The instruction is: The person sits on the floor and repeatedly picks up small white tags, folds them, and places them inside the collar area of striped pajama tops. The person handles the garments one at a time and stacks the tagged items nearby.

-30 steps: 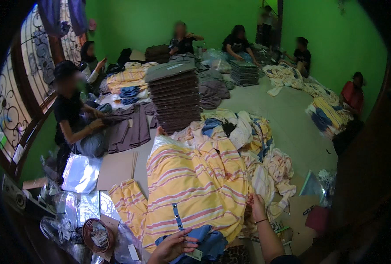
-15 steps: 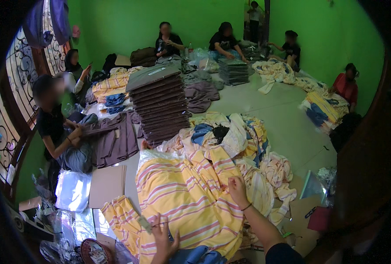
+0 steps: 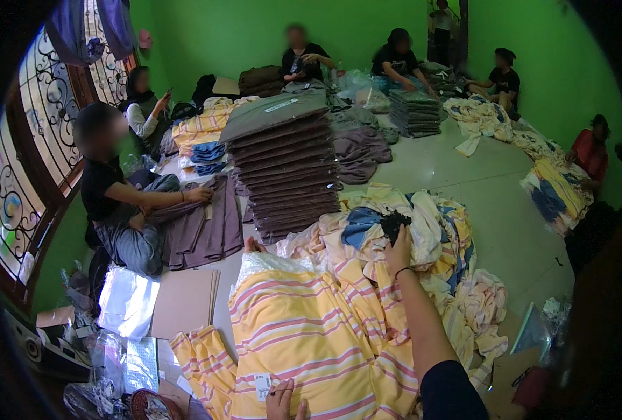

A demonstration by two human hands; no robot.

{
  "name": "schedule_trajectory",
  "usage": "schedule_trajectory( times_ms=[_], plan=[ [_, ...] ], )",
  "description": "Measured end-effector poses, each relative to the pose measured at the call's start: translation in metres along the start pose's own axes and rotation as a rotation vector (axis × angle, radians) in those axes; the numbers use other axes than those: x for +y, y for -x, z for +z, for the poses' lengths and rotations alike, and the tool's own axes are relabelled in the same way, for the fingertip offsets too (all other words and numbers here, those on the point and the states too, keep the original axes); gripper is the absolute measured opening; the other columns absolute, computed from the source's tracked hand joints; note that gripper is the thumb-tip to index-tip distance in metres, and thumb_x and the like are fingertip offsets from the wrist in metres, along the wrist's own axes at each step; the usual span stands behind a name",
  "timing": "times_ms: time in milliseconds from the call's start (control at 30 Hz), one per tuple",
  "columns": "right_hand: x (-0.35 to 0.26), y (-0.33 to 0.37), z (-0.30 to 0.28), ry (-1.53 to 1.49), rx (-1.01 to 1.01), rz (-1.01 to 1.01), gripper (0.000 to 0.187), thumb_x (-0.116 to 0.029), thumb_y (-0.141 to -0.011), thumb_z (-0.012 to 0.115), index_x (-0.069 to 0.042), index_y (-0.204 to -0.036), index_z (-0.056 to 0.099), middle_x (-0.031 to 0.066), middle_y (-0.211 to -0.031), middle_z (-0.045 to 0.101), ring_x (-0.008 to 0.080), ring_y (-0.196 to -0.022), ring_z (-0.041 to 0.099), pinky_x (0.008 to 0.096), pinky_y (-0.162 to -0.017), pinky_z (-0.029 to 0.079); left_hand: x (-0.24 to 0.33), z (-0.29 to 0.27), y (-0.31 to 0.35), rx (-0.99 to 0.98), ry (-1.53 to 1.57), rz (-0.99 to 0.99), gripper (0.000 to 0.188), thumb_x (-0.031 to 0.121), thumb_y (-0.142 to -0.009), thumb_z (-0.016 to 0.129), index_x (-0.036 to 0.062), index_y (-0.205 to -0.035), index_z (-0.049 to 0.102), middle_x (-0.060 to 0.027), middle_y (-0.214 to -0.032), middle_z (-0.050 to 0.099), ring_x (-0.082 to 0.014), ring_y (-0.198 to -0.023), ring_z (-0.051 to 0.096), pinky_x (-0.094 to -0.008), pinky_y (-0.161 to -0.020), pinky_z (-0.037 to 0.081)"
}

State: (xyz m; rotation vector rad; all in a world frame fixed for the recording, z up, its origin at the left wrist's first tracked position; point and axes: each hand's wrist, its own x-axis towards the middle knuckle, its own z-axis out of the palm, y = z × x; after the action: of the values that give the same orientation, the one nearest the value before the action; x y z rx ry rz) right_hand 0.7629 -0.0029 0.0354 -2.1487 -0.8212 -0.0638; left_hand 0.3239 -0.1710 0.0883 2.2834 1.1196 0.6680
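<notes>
A yellow garment with pink and white stripes (image 3: 297,322) is spread in front of me. At the bottom, my left hand (image 3: 284,404) lies on it with thumb and fingers apart, and a white printed tag (image 3: 263,386) rests against the fingertips. Part of this hand is cut off by the lower edge. My right arm stretches forward across the cloth, and my right hand (image 3: 398,253) has its fingertips in a black, stringy clump (image 3: 395,225). The clump sits on a loose heap of cream, yellow and blue garments (image 3: 426,227).
A tall stack of folded grey-brown garments (image 3: 283,175) stands beyond the cloth. Left of it, a person (image 3: 111,196) handles brown garments (image 3: 202,234). Cardboard sheets (image 3: 185,304), clear plastic sleeves (image 3: 129,301) and a basket (image 3: 150,406) lie left. Other people sit along the green walls.
My right hand has moved forward from the striped garment to the black clump. My left hand has shifted lower, and the tag now faces up. The person at left has extended an arm.
</notes>
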Motion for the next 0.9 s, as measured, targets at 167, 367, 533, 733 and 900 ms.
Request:
schedule_trajectory(
  times_ms=[167, 367, 533, 733, 900],
  plan=[
    [-0.011, 0.0, -0.013, 0.458, -0.151, 0.181, 0.061, -0.021, -0.076, 0.057, -0.012, -0.13, 0.028, 0.008, -0.13, 0.035, 0.0339, -0.106, 0.041, 0.045, -0.083, 0.04, -0.005, 0.001, 0.002, 0.013, -0.02, -0.003, 0.042, 0.015, -0.079, 0.054, 0.0, -0.117, 0.045, -0.0223, -0.114, 0.046, -0.0375, -0.104, 0.041, -0.043, -0.089, 0.032],
    [0.019, -0.012, -0.044, -0.022, -0.273, 0.406, 0.042, -0.034, -0.079, 0.052, -0.001, -0.105, 0.052, 0.015, -0.104, 0.055, 0.0301, -0.095, 0.052, 0.0393, -0.083, 0.039, -0.008, 0.006, 0.005, 0.046, -0.027, 0.023, 0.045, 0.015, -0.078, 0.053, 0.0009, -0.119, 0.042, -0.0217, -0.111, 0.047, -0.0378, -0.1, 0.043, -0.0433, -0.086, 0.034],
    [0.007, 0.001, -0.099, -0.633, -0.123, 0.25, 0.043, -0.03, -0.079, 0.054, 0.0, -0.11, 0.05, 0.0124, -0.104, 0.055, 0.0225, -0.096, 0.051, 0.0309, -0.083, 0.038, -0.009, 0.01, 0.007, 0.023, 0.094, -0.037, 0.044, 0.016, -0.079, 0.052, 0.002, -0.119, 0.04, -0.0214, -0.105, 0.049, -0.0373, -0.099, 0.044, -0.0432, -0.086, 0.034],
    [-0.003, 0.073, -0.213, -0.969, -0.138, 0.266, 0.037, -0.026, -0.08, 0.053, -0.002, -0.109, 0.05, 0.0094, -0.102, 0.054, 0.0176, -0.094, 0.05, 0.029, -0.083, 0.038, -0.018, 0.018, 0.009, 0.054, 0.205, -0.006, 0.053, 0.014, -0.075, 0.057, -0.0035, -0.12, 0.035, -0.0187, -0.111, 0.049, -0.034, -0.099, 0.044, -0.0392, -0.087, 0.033],
    [0.03, 0.166, -0.298, -0.807, 0.076, 0.106, 0.02, -0.017, -0.08, 0.051, -0.005, -0.096, 0.053, 0.0064, -0.087, 0.057, 0.015, -0.077, 0.055, 0.0269, -0.066, 0.044, -0.019, 0.024, 0.016, 0.083, 0.252, 0.005, 0.058, 0.012, -0.077, 0.055, -0.0035, -0.126, 0.029, -0.0193, -0.113, 0.049, -0.0321, -0.102, 0.044, -0.0376, -0.087, 0.033]
  ],
)
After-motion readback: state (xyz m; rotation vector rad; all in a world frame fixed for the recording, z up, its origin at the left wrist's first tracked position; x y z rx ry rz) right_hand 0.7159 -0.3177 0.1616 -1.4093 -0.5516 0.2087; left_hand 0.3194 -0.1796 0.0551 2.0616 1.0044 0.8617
